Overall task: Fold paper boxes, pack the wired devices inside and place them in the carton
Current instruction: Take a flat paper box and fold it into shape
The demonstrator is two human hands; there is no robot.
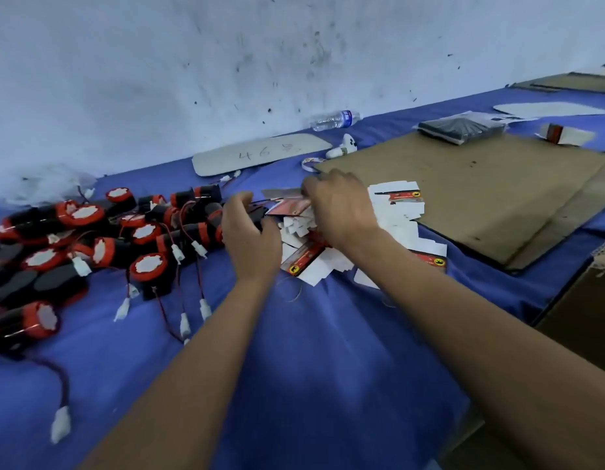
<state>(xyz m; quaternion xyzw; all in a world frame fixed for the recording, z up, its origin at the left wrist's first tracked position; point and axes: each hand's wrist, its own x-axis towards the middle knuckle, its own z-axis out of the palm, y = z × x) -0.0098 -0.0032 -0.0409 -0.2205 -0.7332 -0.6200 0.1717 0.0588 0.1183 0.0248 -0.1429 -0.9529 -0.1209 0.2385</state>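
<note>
Single view only, head-worn camera, so no second view for me to compare overlap. I look forward and down from above near table edge, slightly tilted: blue tabletop [294, 368] slopes up toward right. Wide-angle lens, edges bowed. Close range: both forearms enter from bottom, left hand [250, 239] and right hand [338, 208] near frame centre. White wall [226, 62] fills upper third, facing me. Carton [586, 313] clipped at right edge. Some motion blur over hands.

Both forearms extended forward; left hand [250, 237] fingers loosely curled, right hand [341, 206] palm down, fingertips hidden.
</note>
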